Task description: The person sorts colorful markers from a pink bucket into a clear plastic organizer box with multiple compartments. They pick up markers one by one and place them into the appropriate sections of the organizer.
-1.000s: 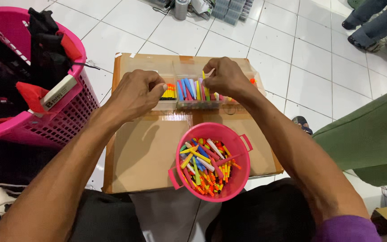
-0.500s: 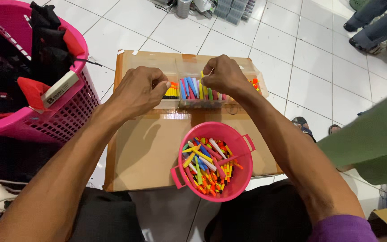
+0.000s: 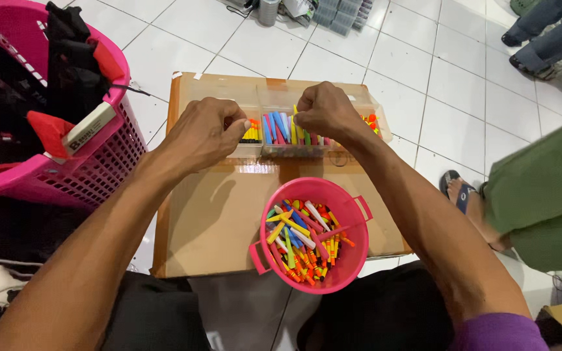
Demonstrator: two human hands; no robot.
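- The white tiled floor (image 3: 242, 39) carries everything; a flattened brown cardboard sheet (image 3: 216, 221) lies on it and serves as the worktop.
- A large pink laundry basket (image 3: 108, 162) stands at the left edge of the cardboard, stuffed with dark and red cloth.
- Another person's green-clad leg (image 3: 541, 195) and sandalled foot (image 3: 460, 188) sit at the right, apart from the work.
- A small pink bucket (image 3: 352, 257) sits on the near part of the cardboard, between the forearms, full of short coloured sticks (image 3: 304, 240) lying every which way.
- A clear plastic compartment box (image 3: 281, 146) lies across the far part of the cardboard, its long axis running left to right; the sticks inside stand in rows, crosswise to that axis.
- The left hand (image 3: 203, 133) rests on the box's left portion, fingers curled together; whether the grip holds anything cannot be told.
- The right hand (image 3: 323, 110) is over the middle compartment, its grip pinched on a thin yellow stick (image 3: 295, 127) that points down into the row directly beneath the fingertips.
- The right hand is the nearer one to that stick; the bucket lies behind both hands, toward the body.
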